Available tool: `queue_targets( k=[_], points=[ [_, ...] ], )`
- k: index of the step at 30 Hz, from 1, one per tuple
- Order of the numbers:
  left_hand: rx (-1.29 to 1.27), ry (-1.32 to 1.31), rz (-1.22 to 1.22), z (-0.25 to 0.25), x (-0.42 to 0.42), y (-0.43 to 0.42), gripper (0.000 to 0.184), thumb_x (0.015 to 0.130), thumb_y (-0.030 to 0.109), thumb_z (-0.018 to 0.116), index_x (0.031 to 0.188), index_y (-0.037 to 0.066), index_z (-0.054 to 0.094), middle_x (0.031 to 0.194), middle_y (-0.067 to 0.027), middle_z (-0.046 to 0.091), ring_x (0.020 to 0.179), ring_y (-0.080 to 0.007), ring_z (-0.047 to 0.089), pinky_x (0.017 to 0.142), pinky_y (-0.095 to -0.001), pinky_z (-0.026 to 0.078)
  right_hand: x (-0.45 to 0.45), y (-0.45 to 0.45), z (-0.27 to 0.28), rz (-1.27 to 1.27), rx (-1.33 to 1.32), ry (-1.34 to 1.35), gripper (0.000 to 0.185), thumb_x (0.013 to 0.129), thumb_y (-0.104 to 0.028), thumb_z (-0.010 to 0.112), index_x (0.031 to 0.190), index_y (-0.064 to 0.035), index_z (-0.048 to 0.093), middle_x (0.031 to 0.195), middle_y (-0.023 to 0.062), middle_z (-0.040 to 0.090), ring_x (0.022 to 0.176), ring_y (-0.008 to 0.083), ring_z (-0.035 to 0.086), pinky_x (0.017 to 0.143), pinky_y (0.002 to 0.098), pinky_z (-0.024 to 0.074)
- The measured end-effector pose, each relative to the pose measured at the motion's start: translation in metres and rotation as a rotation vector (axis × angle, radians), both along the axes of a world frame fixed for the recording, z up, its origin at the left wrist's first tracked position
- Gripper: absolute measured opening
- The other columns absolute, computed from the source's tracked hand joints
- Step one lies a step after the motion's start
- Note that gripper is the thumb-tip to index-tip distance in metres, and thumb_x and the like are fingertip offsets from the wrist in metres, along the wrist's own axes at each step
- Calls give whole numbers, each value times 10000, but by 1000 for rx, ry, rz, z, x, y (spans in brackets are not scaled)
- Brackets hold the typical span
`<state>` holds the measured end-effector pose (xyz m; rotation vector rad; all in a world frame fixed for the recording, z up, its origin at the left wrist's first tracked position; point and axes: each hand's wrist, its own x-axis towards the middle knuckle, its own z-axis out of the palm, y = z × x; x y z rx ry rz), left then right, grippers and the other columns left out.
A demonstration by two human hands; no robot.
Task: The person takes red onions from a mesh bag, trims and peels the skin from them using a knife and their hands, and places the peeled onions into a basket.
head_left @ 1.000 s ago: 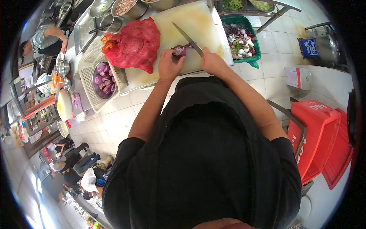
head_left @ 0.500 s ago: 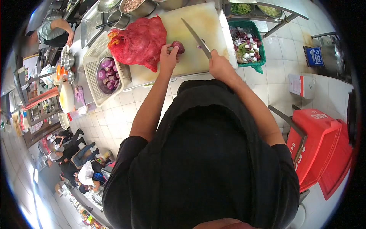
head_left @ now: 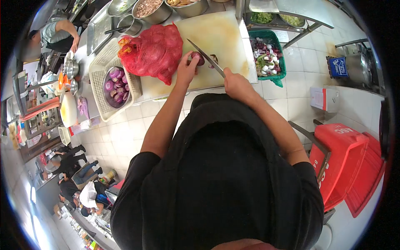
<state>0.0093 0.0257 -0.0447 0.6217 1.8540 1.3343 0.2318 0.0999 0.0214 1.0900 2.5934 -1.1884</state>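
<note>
Handling of a red onion at a cutting board (head_left: 225,35), seen from a head-worn camera; all places are given relative to the board, with sides as the person faces it. The red onion (head_left: 199,60) is above the board's near half, left of its middle, pinched between the thumb and fingers of the left hand (head_left: 187,70). The right hand (head_left: 239,86), at the board's near edge, is clenched around the handle of a long kitchen knife (head_left: 207,58), whose blade points obliquely across the board toward its far left; the blade passes just beside the onion, and whether the edge touches it cannot be told. A small piece of onion trimming (head_left: 214,58) lies on the board to the right of the blade. A red mesh bag (head_left: 156,52), bulging with rounded contents, rests over the board's left side. Left of the board stands a cream perforated plastic basket (head_left: 97,77), containing a metal bowl of red onions (head_left: 118,86). Beyond the board's far left corner are a small saucepan (head_left: 134,27) and a larger metal pot (head_left: 161,17) of chopped food. Right of the board, below its level, sits a green-lined bin (head_left: 282,62) of purple, white and green vegetable trimmings
</note>
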Motion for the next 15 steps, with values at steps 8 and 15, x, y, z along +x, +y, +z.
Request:
queue_targets(
  k=[8, 15],
  points=[
    [4, 89, 26, -9, -2, 1, 493, 892, 286, 711, 1307, 45, 598, 751, -52, 605, 583, -126, 591, 507, -276, 493, 0, 5, -12, -132, 23, -26, 175, 939, -144, 450, 1054, -13, 456, 851, 306, 658, 847, 493, 641, 771, 600, 482],
    [-3, 29, 32, 3, 9, 8, 503, 900, 281, 703, 1312, 26, 569, 764, -55, 599, 592, -123, 590, 505, -278, 492, -8, -5, 20, -70, -22, 7, 174, 943, -134, 435, 1066, -12, 458, 853, 310, 654, 844, 495, 639, 773, 603, 478]
  ],
)
